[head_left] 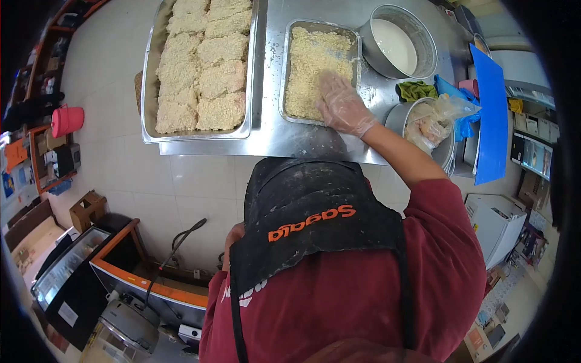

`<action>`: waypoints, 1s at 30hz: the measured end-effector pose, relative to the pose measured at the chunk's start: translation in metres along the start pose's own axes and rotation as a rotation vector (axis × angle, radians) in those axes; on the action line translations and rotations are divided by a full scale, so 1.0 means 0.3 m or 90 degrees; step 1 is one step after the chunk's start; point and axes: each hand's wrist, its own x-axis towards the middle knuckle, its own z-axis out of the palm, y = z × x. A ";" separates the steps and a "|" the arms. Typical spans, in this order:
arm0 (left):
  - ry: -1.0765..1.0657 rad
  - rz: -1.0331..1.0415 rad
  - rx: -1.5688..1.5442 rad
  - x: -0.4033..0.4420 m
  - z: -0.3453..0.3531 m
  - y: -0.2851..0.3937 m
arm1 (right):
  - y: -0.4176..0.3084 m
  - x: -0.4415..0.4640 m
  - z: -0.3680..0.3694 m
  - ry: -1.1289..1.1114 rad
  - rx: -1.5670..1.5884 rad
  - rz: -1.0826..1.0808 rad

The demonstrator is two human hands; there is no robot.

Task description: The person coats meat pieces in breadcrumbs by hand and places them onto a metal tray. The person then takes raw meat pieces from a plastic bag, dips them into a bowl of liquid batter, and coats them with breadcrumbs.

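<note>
My right hand (344, 106), in a clear plastic glove, lies palm down on pale crumbs in a small metal tray (282, 91). Its fingers are spread a little, their tips blurred, and nothing is seen held in them. Of my left arm only a bit of skin shows beside the black apron (315, 209); that hand's fingers are hidden. Left of the crumbs, a large metal tray (257, 72) holds several crumb-coated pieces (223, 78) in two columns. A round metal pan (423, 37) with white liquid (393, 47) stands right of the small tray.
At the steel table's (272, 145) right side, a metal pot (396, 118) holds a plastic bag (430, 124). Near it are a green cloth (416, 91), blue plastic (463, 124) and an upright blue board (489, 115). A pink bucket (67, 120) is at far left.
</note>
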 end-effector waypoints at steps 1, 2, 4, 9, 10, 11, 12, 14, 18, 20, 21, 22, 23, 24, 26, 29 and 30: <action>0.002 0.005 0.002 0.010 -0.010 0.008 | -0.008 0.000 -0.003 0.005 -0.011 -0.005; 0.003 0.009 0.003 0.026 -0.020 0.017 | -0.015 -0.001 -0.009 0.010 -0.023 -0.010; 0.010 0.013 0.003 0.067 -0.047 0.031 | -0.037 0.006 -0.042 -0.082 -0.028 0.008; 0.035 0.019 -0.012 0.162 -0.089 0.033 | 0.010 0.076 -0.013 0.046 -0.051 0.012; 0.035 0.021 -0.013 0.160 -0.090 0.031 | 0.044 0.100 0.042 0.058 -0.032 0.026; 0.034 0.021 -0.014 0.158 -0.092 0.034 | 0.068 0.117 0.077 0.071 -0.012 0.040; 0.034 0.027 -0.017 0.154 -0.084 0.036 | 0.082 0.146 0.026 0.064 0.027 0.054; 0.029 0.039 -0.020 0.132 -0.070 0.043 | 0.121 0.174 -0.074 0.045 0.108 0.088; 0.020 0.073 -0.024 0.053 -0.026 0.074 | 0.222 0.250 0.000 -0.055 0.045 0.044; 0.021 0.091 -0.028 0.015 -0.008 0.096 | 0.241 0.279 -0.166 -0.154 0.107 0.072; 0.022 0.101 -0.030 0.002 -0.002 0.109 | 0.241 0.287 -0.239 -0.203 0.137 0.088; 0.023 0.111 -0.035 -0.007 0.006 0.120 | 0.279 0.298 -0.196 -0.180 0.095 0.107; 0.026 0.119 -0.042 -0.012 0.014 0.127 | 0.344 0.319 -0.118 -0.158 0.052 0.124; 0.028 0.126 -0.046 -0.018 0.018 0.133 | 0.350 0.328 -0.105 -0.135 0.010 0.140; 0.033 0.143 -0.054 -0.025 0.027 0.153 | 0.278 0.307 -0.080 -0.130 -0.013 0.213; 0.034 0.154 -0.057 -0.026 0.033 0.168 | 0.298 0.341 -0.003 -0.157 0.161 0.268; 0.030 0.148 -0.055 -0.025 0.029 0.167 | 0.298 0.348 0.011 -0.171 0.256 0.277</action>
